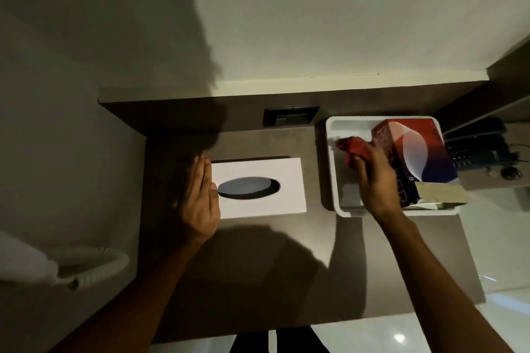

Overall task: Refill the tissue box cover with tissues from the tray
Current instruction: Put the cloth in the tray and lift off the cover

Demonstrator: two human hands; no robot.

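The dark desk (pixel 258 266) shows bare surface between the two hands and toward the person, ending in a straight near edge, with its raised back ledge beyond both hands. Under the right hand (pixel 375 180) sits the white tray (pixel 332 152), holding a tilted red-and-blue tissue package (pixel 415 149) whose torn red flap the fingers are grasping. The left hand (pixel 200 198) lies flat and released, touching the left end of the white tissue box cover (pixel 286 172), whose oval slot appears dark.

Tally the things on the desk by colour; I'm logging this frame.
White: 2, the tissue box cover and the tray
Red: 2, the tissue box and the crumpled wrapper in the right hand
Black: 1, the telephone
Total: 5
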